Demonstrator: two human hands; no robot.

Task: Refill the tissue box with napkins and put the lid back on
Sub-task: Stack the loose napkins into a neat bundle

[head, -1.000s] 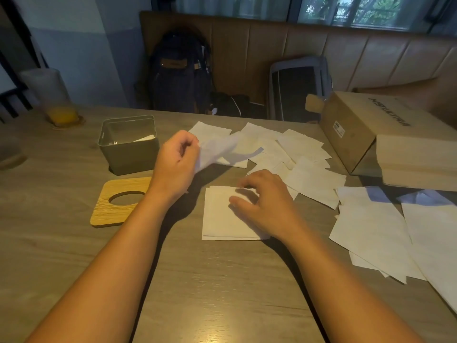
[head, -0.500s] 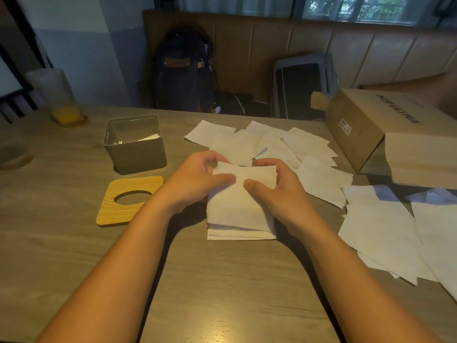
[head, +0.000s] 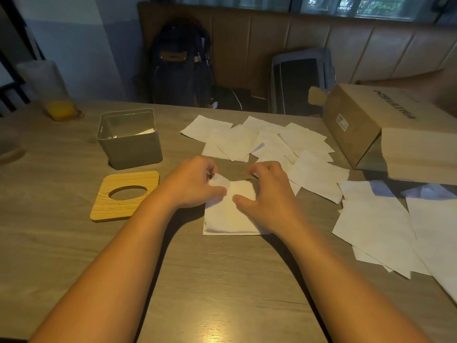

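- Both hands are down on the small stack of white paper napkins (head: 230, 219), which lies on the wooden table (head: 61, 243) to the right of the open grey square tissue box (head: 128, 142) and nearer the person.
- The left hand (head: 195, 184) pinches the top napkin (head: 238, 194) at its far left corner, thumb pressed against curled fingers, and the paper is lifted and creased there.
- The right hand (head: 267, 194) has its thumb flat on the sheet and its fingers curled over the far edge. Its fingertips are hidden behind the knuckles, so that grip is likely, not certain.
- My read: this is the gathering step, squaring a napkin onto the pile. The box is far from full, with only a sliver of white showing inside it.
- The light wooden square lid with the oval hole (head: 125, 195) lies flat just in front of the box, off and untouched.
- More loose white napkins (head: 247, 142) are spread to the right of the box.
- Next move calls for a two-handed grip on the whole pile, a lift leftward and a level drop into the box, edges kept aligned so they clear the walls.
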